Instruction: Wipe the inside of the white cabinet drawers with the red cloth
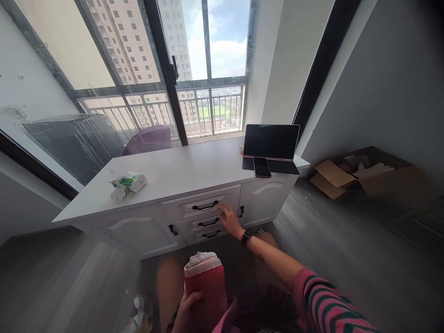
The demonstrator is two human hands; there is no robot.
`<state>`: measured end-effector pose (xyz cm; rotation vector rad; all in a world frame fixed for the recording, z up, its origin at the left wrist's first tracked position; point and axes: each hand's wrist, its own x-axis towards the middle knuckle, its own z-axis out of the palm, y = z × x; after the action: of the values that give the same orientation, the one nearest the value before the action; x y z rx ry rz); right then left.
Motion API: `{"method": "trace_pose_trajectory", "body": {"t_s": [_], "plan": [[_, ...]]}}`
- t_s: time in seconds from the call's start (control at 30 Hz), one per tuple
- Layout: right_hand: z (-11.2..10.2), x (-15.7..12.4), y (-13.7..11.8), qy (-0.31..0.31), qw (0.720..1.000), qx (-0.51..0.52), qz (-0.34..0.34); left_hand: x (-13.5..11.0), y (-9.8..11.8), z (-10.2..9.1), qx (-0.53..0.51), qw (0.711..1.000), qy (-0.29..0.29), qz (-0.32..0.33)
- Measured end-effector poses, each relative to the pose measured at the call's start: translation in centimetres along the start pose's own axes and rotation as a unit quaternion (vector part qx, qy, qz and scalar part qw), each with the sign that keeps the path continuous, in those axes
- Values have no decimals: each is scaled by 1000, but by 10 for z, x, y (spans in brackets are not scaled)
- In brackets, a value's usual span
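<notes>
Room in home, by look of it; likely high-rise flat. Low white cabinet with panelled doors, drawers and dark curved handles: household furniture. Tissue pack, tablet and phone on top. Behind, big window, then railing, tall block with rows of windows, green field far below. Grey floor, plain pale walls. Open cardboard box on floor, right.

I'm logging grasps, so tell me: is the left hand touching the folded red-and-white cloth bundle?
Touching. The head view shows the left hand gripping the folded red-and-white cloth bundle, its thumb lying across the red front.
</notes>
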<state>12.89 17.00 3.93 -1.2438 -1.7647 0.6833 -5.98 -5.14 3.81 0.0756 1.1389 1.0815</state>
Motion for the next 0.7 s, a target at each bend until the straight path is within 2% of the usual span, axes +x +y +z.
{"method": "trace_pose_trajectory", "body": {"t_s": [0.1,0.2,0.37,0.5,0.6,0.7], "plan": [[16,24,7,-71,991,-79,-80,-4,3,-3,-31,999,6,4],[31,29,13,-95,986,-99,-94,-9,6,-9,-71,997,21,-7],[47,21,15,-56,993,-76,-65,-14,12,-19,-96,994,30,-39],[57,5,10,-11,997,-65,-38,-15,12,-17,-108,993,21,-51],[58,-12,8,0,997,-70,-31,-16,10,-12,-99,994,26,-27],[53,-29,7,-9,996,-86,-39,-16,12,-10,-80,995,51,-38]]}}
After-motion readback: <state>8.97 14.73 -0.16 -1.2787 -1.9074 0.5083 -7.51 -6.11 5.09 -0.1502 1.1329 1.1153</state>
